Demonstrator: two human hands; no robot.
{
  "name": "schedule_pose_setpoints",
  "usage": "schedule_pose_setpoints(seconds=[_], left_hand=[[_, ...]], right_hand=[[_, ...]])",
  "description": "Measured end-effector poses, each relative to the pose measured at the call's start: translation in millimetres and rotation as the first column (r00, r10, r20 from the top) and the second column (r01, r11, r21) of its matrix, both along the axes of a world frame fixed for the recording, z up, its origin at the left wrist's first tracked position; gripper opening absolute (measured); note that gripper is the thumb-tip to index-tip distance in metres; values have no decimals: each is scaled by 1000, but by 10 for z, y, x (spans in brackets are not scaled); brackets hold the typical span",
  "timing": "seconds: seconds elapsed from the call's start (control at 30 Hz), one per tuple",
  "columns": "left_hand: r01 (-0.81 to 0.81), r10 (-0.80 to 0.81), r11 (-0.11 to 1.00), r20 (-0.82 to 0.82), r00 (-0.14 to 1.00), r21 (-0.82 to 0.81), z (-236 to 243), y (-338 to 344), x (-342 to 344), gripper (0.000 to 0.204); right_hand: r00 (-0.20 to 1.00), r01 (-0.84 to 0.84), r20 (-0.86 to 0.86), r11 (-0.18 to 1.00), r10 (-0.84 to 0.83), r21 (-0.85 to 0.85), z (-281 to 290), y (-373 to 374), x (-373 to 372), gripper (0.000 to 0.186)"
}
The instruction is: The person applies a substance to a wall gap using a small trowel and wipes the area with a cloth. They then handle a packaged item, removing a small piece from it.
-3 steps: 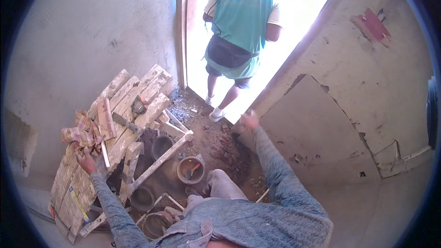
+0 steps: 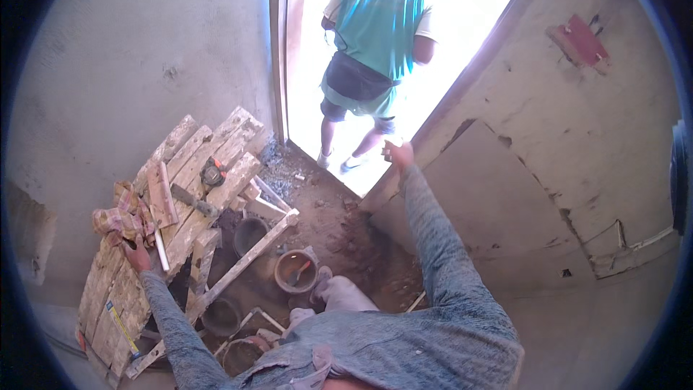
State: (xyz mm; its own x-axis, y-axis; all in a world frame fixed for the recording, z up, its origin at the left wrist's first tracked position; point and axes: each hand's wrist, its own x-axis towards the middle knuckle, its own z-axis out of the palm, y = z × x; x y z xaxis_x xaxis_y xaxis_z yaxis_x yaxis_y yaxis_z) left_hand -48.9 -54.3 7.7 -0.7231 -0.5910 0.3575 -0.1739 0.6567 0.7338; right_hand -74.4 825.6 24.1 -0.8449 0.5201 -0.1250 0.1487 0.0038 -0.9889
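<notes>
My left hand [image 2: 137, 256], fingers bent, is at a checked cloth [image 2: 126, 220] on a rough wooden plank platform [image 2: 108, 325]; what it grips is hidden. Beside it lie a short board [image 2: 161, 191], a white stick [image 2: 160, 245], a long-handled tool [image 2: 189, 197] and an orange-black tape measure [image 2: 214, 172]. My right hand [image 2: 397, 153] is stretched out at the doorway's right edge, fingers curled, with something too small to make out.
A person [image 2: 379, 36] in a teal top stands in the bright doorway, back to me. Buckets [image 2: 250, 237], a container [image 2: 296, 271] holding an orange-handled tool, and timber pieces lie below the platform. Plastered walls [image 2: 130, 43] flank the doorway; a red piece [image 2: 583, 40] is on the right one.
My right hand has risen toward the doorway. The person's feet have shifted slightly upward in the picture, away from me. My left hand stays by the cloth.
</notes>
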Motion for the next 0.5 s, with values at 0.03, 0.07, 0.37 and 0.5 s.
schedule_pose_setpoints(seconds=[0.03, 0.07, 0.37, 0.5], left_hand=[[-27, 28, 1000, 103, 994, -13, -212, 25, 21, 74], [-44, 47, 999, 197, 979, -20, -379, 171, -35, 72], [-203, 212, 977, 275, 938, -60, -167, 587, 112, 49], [-233, 224, 972, 238, 945, 12, -51, 393, -79, 51]], right_hand=[[998, 4, -64, 1000, -5, -20, 247, 265, -125, 43], [992, 8, -128, 999, -12, -33, 541, 547, -221, 45], [950, 80, -299, 995, -92, -52, 1837, 693, -640, 85], [974, -92, -221, 981, 52, -171, 739, 452, -355, 67]])
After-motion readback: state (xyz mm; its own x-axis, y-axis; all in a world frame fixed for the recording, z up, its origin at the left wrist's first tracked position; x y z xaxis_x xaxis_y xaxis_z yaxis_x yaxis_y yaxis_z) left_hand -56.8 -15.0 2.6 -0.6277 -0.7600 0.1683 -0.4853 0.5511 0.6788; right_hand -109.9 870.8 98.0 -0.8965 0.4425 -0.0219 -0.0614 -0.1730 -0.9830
